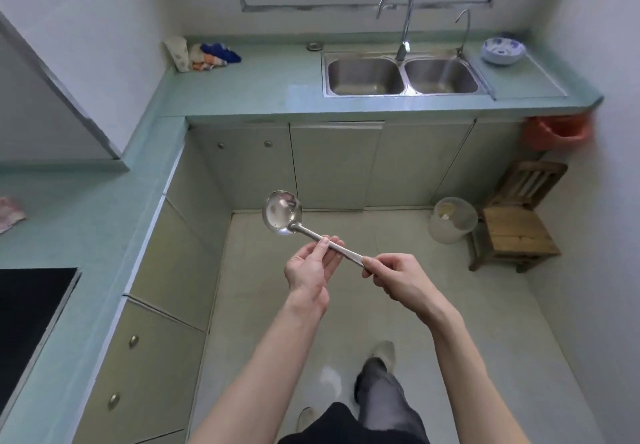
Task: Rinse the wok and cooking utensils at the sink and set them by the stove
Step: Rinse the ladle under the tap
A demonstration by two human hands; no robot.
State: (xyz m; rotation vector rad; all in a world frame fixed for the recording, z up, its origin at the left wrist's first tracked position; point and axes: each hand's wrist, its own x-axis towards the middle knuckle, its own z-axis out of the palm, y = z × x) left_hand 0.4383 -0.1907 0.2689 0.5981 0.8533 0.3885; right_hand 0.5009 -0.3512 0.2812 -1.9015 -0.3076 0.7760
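Over the floor, well short of the sink (403, 76), my left hand (308, 267) pinches the ladle (282, 213) mid-handle, its bowl up-left, apparently empty. My right hand (398, 279) grips the handle's end. Both basins look empty; a bowl (503, 50) sits right of them.

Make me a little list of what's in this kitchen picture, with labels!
held thing: ladle, steel, bowl pointing up-left
left hand: pinches the handle's middle
right hand: grips the handle's end
sink: two basins, empty, ahead
tap: no water visible
stove: black, at left
bowl: blue and white, right of sink
floor: wooden stool, pail
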